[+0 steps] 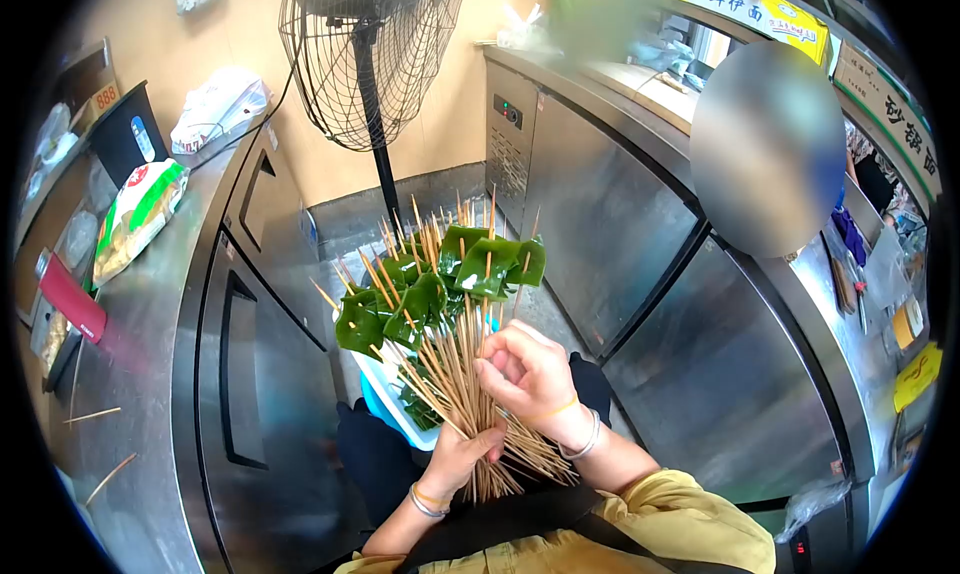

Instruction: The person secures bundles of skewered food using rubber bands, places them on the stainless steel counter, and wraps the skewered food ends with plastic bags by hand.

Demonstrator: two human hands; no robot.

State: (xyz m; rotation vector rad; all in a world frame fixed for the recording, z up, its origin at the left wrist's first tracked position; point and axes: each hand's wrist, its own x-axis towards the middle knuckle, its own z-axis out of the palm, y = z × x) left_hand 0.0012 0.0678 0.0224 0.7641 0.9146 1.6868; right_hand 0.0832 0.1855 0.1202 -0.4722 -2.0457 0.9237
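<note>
A thick bundle of wooden skewers [455,364] stands in front of me, tips pointing away, with folded green kelp sheets [490,266] threaded on the upper ends. My left hand [465,458] is wrapped round the lower part of the bundle. On the bundle's right side my right hand [535,376] is closed in a pinch; a thin skewer appears to run up from its fingertips to a kelp piece. Under the bundle, a white tray [421,439] holds more green kelp, partly hidden. Blue plastic [370,399] shows beneath the tray.
Steel counters stand left [150,394] and right [610,224]. A black fan [375,64] rises ahead. On the left counter lie a green-and-white bag [140,219], a red object [72,299] and loose sticks [110,479]. Another person's blurred shape is at the right.
</note>
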